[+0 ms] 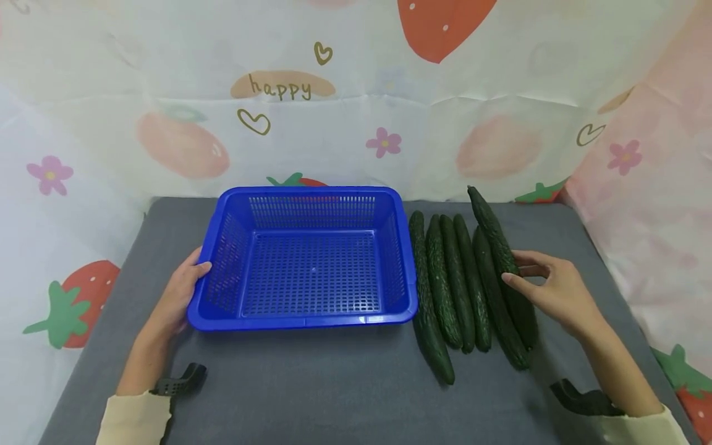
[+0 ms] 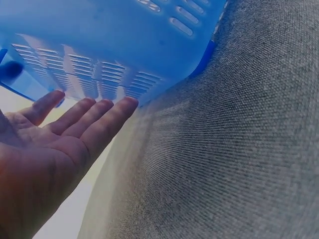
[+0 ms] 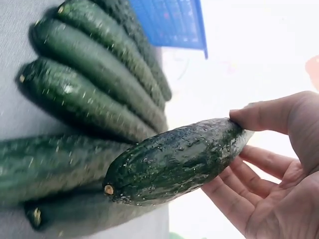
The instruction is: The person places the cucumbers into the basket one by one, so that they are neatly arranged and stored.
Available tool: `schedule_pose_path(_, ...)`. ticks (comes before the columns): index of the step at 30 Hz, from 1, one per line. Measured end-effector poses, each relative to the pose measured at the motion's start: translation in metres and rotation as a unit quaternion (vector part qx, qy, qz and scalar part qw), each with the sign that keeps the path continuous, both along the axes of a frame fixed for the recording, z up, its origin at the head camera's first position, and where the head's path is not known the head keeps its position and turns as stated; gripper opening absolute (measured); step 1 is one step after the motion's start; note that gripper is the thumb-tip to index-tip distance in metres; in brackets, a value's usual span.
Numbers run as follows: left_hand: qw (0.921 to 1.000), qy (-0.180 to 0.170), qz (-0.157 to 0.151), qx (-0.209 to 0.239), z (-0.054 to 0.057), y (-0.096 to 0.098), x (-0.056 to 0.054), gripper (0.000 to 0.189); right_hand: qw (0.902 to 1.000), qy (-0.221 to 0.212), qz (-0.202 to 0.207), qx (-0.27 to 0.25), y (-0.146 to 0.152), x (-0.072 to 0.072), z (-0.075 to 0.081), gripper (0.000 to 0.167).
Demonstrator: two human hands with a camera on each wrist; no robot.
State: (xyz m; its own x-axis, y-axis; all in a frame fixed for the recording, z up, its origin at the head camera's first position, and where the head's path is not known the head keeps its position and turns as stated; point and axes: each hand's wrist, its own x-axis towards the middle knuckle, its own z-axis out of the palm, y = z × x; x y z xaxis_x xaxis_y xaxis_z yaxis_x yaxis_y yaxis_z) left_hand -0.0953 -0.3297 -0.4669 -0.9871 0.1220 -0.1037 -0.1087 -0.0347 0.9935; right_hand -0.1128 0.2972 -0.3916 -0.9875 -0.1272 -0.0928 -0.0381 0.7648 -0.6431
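My left hand (image 1: 179, 289) holds the left side of a blue plastic basket (image 1: 303, 322), thumb over the rim. In the left wrist view its fingertips (image 2: 130, 102) touch the slotted outer wall of the basket (image 2: 124, 45). My right hand (image 1: 560, 290) pinches a long dark green cucumber (image 1: 492, 232) between thumb and fingers. That cucumber (image 3: 174, 162) slants above the others in the right wrist view, stem end toward the camera. Right beneath it lies another cucumber (image 1: 489, 290), partly covered.
Several more cucumbers (image 1: 445, 281) lie side by side between the basket and my right hand, the leftmost (image 1: 429, 309) right at the basket's rim. Grey cloth (image 1: 311, 389) covers the table. A printed curtain (image 1: 356, 148) hangs behind and along both sides.
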Motion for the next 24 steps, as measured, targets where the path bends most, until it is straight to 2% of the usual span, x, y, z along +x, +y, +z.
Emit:
schedule_pose_path(5,0.9999,0.008,0.001,0.014,0.000,-0.002,0.001,0.055,0.9998,0.011,0.016,-0.005,-0.015,-0.001,0.007,0.061)
schedule_pose_path(12,0.9991,0.002,0.016,0.039,0.000,-0.003,0.003,0.042,0.9990,0.010,0.036,-0.023,-0.031,-0.001,0.010,0.059)
schedule_pose_path(18,0.9997,0.003,0.005,0.022,-0.001,0.001,0.003,0.044,0.9985,0.024,0.045,-0.022,-0.040,0.006,0.012,0.055)
schedule_pose_path(24,0.9996,-0.003,0.005,0.028,0.002,-0.003,0.006,0.042,0.9960,0.047,0.070,-0.028,-0.060,0.004,0.010,0.051)
